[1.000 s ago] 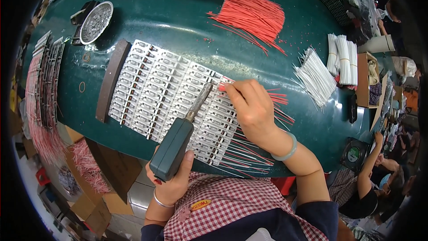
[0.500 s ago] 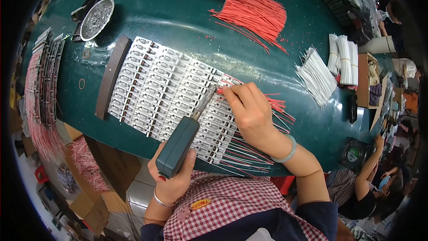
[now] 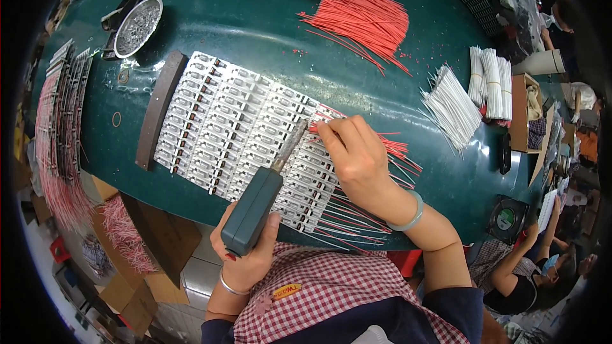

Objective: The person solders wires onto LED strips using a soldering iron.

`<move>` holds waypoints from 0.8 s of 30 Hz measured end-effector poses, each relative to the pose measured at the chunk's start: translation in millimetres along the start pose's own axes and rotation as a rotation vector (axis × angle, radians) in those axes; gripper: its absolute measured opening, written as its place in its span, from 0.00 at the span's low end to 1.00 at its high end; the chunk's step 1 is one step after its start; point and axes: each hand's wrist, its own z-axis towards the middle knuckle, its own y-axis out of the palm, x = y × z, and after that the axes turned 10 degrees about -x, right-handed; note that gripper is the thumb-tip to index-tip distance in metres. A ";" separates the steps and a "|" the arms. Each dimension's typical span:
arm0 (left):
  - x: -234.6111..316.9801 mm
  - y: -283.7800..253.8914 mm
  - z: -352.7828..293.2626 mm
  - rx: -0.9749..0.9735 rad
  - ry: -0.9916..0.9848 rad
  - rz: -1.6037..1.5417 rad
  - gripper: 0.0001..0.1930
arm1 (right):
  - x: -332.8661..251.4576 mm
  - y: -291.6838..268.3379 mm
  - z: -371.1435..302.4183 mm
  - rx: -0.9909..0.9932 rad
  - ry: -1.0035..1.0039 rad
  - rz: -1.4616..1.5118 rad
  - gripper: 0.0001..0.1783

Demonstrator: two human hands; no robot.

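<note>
Furnished with a broad, glossy dark-green table [image 3: 242,6], streaked by whitish glare [image 3: 210,33]; floored in pale grey square tiles [image 3: 201,275] beside brown cardboard boxes [image 3: 139,309]; cluttered toward the right.

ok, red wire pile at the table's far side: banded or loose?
Loose: no band shows around the red wire pile, and its near edge is ragged, with strands straying out.

1 green soldering iron [image 3: 255,206] (aslant)

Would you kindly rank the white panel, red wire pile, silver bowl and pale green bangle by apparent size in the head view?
1. White panel
2. Red wire pile
3. Silver bowl
4. Pale green bangle
</note>
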 end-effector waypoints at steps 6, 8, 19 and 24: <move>-5.1 -0.1 -9.1 0.073 -0.036 -0.069 0.12 | -0.2 0.6 -1.1 -0.004 0.008 -0.002 0.19; -4.6 -1.0 -9.2 0.081 0.009 -0.057 0.12 | 0.0 2.7 -1.2 0.024 0.000 -0.018 0.19; -8.4 -4.0 -16.4 0.044 -0.016 -0.049 0.12 | -12.8 1.2 -5.7 0.048 0.004 0.066 0.22; -6.0 -3.0 -13.6 0.019 -0.024 -0.073 0.11 | -8.0 3.7 -8.3 0.020 -0.031 0.013 0.22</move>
